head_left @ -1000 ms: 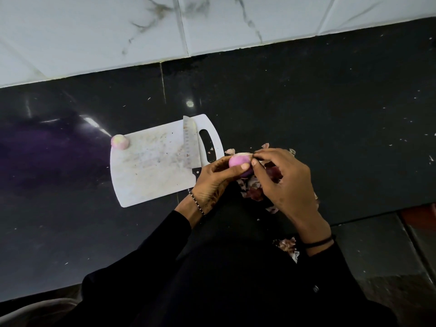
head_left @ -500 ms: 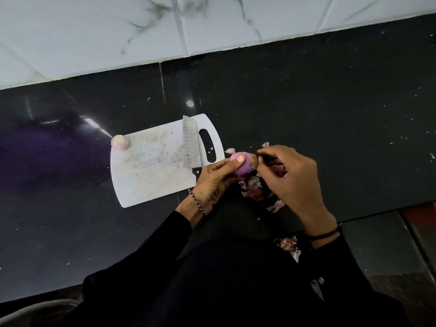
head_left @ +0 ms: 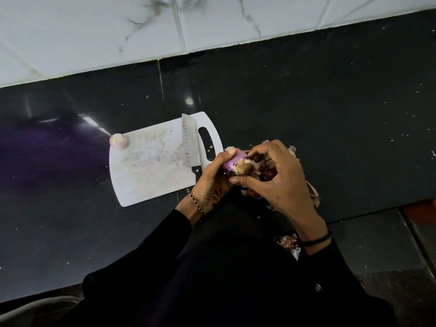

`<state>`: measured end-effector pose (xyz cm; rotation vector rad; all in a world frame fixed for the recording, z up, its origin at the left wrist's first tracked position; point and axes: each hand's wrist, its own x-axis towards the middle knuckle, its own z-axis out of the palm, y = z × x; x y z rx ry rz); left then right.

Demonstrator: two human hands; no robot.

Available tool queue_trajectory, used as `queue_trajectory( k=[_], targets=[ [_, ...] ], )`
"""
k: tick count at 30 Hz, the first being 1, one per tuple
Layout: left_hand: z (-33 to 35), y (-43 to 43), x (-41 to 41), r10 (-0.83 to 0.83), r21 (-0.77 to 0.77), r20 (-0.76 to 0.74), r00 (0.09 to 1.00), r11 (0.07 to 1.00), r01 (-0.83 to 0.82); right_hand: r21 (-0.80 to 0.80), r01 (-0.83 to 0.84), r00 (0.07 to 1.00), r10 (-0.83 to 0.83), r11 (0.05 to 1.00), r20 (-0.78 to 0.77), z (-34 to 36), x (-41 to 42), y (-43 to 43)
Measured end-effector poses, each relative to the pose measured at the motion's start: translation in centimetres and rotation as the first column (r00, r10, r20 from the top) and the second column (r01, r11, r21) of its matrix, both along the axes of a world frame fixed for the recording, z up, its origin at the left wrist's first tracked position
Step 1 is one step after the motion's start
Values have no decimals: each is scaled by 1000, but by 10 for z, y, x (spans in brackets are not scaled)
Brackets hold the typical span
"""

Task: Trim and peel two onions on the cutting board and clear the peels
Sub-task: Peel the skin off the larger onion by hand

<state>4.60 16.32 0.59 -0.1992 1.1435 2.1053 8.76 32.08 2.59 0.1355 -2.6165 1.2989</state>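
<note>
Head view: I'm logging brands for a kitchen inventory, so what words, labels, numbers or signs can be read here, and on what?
No text can be read anywhere in this view.
On the knife: only a row of dimples along the blade, no legible brand.
On the cutting board: stains and scraps, no print.
On the black clothing: a small pale mark, too small to read.

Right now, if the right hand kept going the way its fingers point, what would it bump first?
The onion that the left hand grips. The right hand points left at it and seems to pinch its loose peel, so hardly any gap is left.
</note>
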Motion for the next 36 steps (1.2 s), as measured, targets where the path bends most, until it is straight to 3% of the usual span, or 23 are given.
queue_trajectory(
  k=[10, 18, 23, 29, 32, 36],
  targets=[
    [-5, -1, -1, 22, -75, -39, 999, 997, -25, -203, 9, 980, 32, 979, 195, 6, 1, 0],
    [-7, 4, 0, 45, -194, -37, 998, 980, -51, -133, -51, 990, 68, 990, 125, 5, 0, 10],
    [-7, 2, -5, 108, -232, 0, 994, 967, -105, -196, -98, 989, 116, 976, 86, 7, 3, 14],
    [-8, 2, -7, 133, -207, 19, 991, 970, -126, -263, 30, 981, 22, 964, 191, 3, 10, 14],
    [-8, 2, -6, 144, -197, 35, 989, 971, -135, -211, 92, 975, -45, 973, 217, 0, 11, 12],
    [-11, 2, -5, 149, -202, 37, 988, 970, -139, -11, 87, 984, -84, 996, 155, -4, 9, 15]
  ],
)
